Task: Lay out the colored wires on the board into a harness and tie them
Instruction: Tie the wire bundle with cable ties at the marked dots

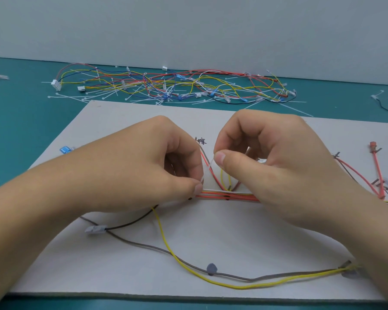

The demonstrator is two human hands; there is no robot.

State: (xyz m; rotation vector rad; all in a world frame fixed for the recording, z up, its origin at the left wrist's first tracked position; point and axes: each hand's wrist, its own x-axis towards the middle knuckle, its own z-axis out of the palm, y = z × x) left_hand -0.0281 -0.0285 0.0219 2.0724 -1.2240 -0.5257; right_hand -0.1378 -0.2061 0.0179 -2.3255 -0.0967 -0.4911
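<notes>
Nearest, toward six o'clock on the pale board (233, 238), a yellow wire (166, 240) and a brown wire (143, 243) sag in long loops, with a clear connector (95, 229) on the brown one at eight o'clock. At the board's centre a bundle of red-orange wires (229, 195) lies flat, running nine to three o'clock. Just over it the hands meet: the left hand (143, 166) pinches one end of a white cable tie (208, 167) between thumb and forefinger, and the right hand (278, 157) pinches the other end likewise, its other fingers curled. A red terminal wire (377, 171) lies at three o'clock and a blue connector (65, 150) at ten. Farther off, at twelve o'clock on the teal table (20, 121), spreads a heap of mixed wires and loose ties (166, 86).
</notes>
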